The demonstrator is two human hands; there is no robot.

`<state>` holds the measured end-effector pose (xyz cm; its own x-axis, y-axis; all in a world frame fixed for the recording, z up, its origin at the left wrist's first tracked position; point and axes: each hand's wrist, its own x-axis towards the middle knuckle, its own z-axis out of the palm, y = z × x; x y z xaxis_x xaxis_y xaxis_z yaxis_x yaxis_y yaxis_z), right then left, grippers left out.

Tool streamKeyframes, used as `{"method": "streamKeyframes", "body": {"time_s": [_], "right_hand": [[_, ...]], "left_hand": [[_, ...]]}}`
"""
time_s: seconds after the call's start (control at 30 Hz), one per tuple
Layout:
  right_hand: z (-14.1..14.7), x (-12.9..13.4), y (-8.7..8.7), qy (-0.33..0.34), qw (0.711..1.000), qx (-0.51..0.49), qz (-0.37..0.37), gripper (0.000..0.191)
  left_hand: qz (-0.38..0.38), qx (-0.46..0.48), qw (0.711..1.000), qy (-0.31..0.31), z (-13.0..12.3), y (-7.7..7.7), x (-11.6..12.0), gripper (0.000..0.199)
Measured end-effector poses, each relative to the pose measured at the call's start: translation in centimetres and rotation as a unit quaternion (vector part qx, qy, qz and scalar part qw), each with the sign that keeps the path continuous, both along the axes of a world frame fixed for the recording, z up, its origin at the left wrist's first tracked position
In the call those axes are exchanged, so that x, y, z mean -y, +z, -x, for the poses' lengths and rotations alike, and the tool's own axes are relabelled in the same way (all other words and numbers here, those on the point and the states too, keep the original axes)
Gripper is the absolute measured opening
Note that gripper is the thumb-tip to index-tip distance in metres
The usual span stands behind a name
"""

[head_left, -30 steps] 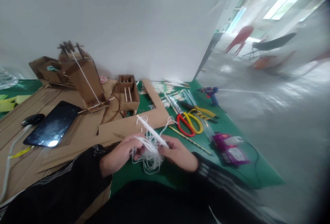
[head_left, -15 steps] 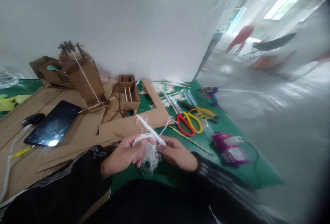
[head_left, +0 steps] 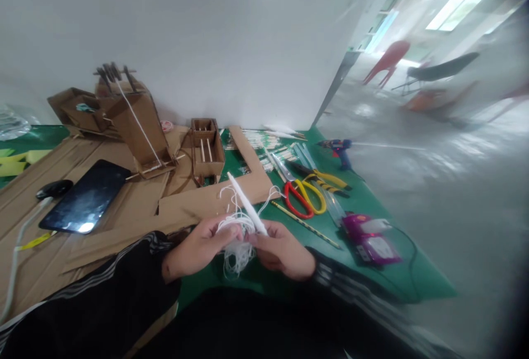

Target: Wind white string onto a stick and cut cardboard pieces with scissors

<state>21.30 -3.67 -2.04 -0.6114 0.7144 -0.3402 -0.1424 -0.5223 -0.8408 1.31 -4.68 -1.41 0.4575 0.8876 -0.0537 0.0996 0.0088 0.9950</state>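
Green table (head_left: 367, 199) spread wide below, L-shaped cardboard (head_left: 198, 204) lying on it, and here the left hand (head_left: 202, 246) is clutching a tangle of white string (head_left: 237, 260), the right hand (head_left: 285, 251) right beside, gripping a white stick (head_left: 247, 203) that slants away between them

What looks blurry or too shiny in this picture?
Head view: the red chair and grey floor look smeared and stretched on the right; head view: white glare sits on the dark screen, and the window is washed out; head view: strands of white string blend together.
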Motion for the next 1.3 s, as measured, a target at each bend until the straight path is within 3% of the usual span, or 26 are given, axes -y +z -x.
{"method": "streamKeyframes", "body": {"time_s": [0.13, 0.27, 0.47, 0.6, 0.87, 1.0, 1.1, 1.17, 1.3], "right_hand": [[-0.5, -0.2, -0.1, -0.011, 0.998, -0.032, 0.054, 0.024], [-0.7, -0.2, -0.1, -0.008, 0.996, -0.055, 0.067, 0.021], [-0.9, -0.2, -0.3, 0.004, 0.995, -0.078, 0.059, 0.019], [-1.0, -0.2, -0.4, 0.004, 0.995, -0.079, 0.055, 0.019], [-0.9, -0.3, -0.2, -0.018, 0.997, -0.074, 0.023, 0.022], [-1.7, -1.1, 0.3, -0.053, 0.996, 0.036, -0.07, 0.024], [-3.3, -2.3, 1.3, -0.044, 0.973, 0.139, -0.178, 0.028], [-4.7, -3.1, 1.9, -0.028, 0.943, 0.204, -0.262, 0.03], [-6.7, -4.0, 2.3, 0.038, 0.862, 0.317, -0.394, 0.028]], "left_hand": [[-0.08, -0.1, 0.992, 0.001, 0.4, 0.4, -0.5, 0.029], [-0.181, -0.214, 0.96, -0.025, 0.4, 0.7, -0.6, 0.03], [-0.27, -0.273, 0.922, -0.051, 0.2, 1.2, -0.2, 0.02], [-0.24, -0.241, 0.938, -0.072, -0.1, 1.4, -0.2, 0.02], [-0.087, -0.128, 0.983, -0.096, -0.1, 0.6, -0.2, 0.025], [0.017, -0.047, 0.995, -0.081, -0.1, 0.7, 0.0, 0.025], [0.091, 0.009, 0.993, -0.079, -0.1, 0.7, 0.0, 0.022], [0.095, 0.02, 0.993, -0.06, -0.2, 0.7, 0.0, 0.021], [0.015, -0.034, 0.998, -0.04, -0.1, 0.7, -0.1, 0.026]]}}
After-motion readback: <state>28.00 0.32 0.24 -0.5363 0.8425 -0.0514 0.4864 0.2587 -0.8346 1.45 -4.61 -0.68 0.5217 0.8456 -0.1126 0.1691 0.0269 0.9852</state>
